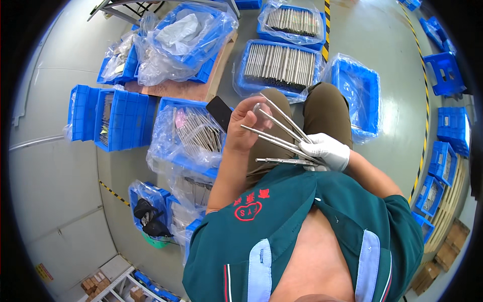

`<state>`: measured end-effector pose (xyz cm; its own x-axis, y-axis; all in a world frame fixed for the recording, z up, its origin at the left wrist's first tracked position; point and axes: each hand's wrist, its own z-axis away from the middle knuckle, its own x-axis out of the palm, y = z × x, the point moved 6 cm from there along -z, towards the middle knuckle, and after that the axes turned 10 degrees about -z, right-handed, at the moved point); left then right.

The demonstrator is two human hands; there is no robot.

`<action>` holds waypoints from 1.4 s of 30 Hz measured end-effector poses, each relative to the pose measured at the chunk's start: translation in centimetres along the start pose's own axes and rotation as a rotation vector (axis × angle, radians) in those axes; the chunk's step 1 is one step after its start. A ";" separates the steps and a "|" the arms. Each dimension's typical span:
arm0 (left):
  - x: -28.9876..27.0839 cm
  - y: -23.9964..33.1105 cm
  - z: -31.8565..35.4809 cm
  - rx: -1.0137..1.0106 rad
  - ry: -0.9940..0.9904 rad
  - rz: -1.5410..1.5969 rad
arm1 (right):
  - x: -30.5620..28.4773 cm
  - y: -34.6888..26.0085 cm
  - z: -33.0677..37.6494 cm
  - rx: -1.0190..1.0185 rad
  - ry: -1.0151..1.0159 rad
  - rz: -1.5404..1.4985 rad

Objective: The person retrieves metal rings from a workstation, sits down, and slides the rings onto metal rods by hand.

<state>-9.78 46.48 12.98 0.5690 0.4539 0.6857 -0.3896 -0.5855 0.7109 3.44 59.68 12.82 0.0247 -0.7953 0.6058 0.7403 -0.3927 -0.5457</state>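
Note:
My right hand (326, 151), in a white glove, is closed around several thin metal rods (282, 142) above my lap. The rods fan out toward the left, their free ends apart. My left hand (242, 125), bare, is raised beside those ends with thumb and fingers curled. Between its fingertips is a clear round piece (262, 111), close to the rod tips; its exact kind does not show. Just left of this hand lies a flat black object (219, 111), on the edge of a blue plastic-lined crate (166, 160) with loose rods (199, 132) in it.
Beyond my knees stands a blue crate packed with upright rows of rods (279, 65), with a similar crate (293, 24) behind it. A plastic-lined blue crate (372, 95) is by my right knee. Blue crates (126, 118) stand at left; a black bag (151, 219) rests on another.

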 end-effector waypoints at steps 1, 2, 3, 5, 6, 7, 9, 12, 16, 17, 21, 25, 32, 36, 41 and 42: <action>-0.2 0.0 -0.1 -0.003 0.001 0.002 | -0.1 0.1 -0.1 -0.011 -0.005 0.011; -0.4 0.3 -0.1 0.008 -0.020 -0.013 | -0.1 0.2 -0.2 -0.023 -0.009 0.020; -0.5 0.6 -0.1 0.019 -0.040 -0.028 | -0.1 0.2 -0.3 -0.023 -0.008 0.015; -0.6 0.7 0.0 -0.018 -0.057 -0.120 | 0.2 0.2 -0.2 0.018 -0.027 0.022; -0.5 0.7 -0.1 -0.049 -0.074 -0.212 | 0.3 -0.1 -0.1 0.020 -0.025 0.019; -0.5 0.4 0.1 -0.128 -0.079 -0.242 | 0.5 -0.5 0.0 0.012 -0.017 0.014; -0.1 0.3 0.0 -0.147 -0.117 -0.163 | 1.0 -0.9 0.3 0.005 -0.007 -0.002; -0.4 0.9 -0.2 -0.202 -0.148 -0.093 | 0.5 -0.7 0.1 0.016 0.019 0.077; 0.0 1.7 -0.7 -0.279 -0.270 -0.197 | 0.1 -0.5 -0.3 -0.074 0.021 0.140; -0.1 1.9 -0.9 -0.259 -0.259 -0.294 | -0.1 -0.4 -0.2 -0.042 0.017 0.130; 0.4 2.0 -1.2 -0.287 -0.244 -0.271 | 0.4 -1.1 0.0 -0.058 0.032 0.135; 1.5 0.0 -0.9 -0.395 -0.364 -0.353 | 0.8 -1.3 -0.4 -0.080 0.016 0.128; 1.6 0.1 -1.0 -0.354 -0.482 -0.313 | 2.5 -2.1 -0.1 -0.036 -0.064 0.036; 1.2 -0.5 -1.1 -0.422 -0.412 -0.209 | 2.0 -1.8 -0.4 0.006 -0.062 -0.014; 0.5 -1.6 -0.9 -0.476 -0.296 -0.221 | 1.7 -1.5 -0.6 0.027 -0.111 -0.131; 0.3 -1.7 -1.0 -0.485 -0.284 -0.238 | 1.7 -1.5 -0.6 0.027 -0.125 -0.142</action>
<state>-9.67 48.28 12.08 0.8261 0.2986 0.4780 -0.4753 -0.0867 0.8756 1.95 58.68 14.31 0.0007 -0.6689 0.7434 0.7603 -0.4826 -0.4348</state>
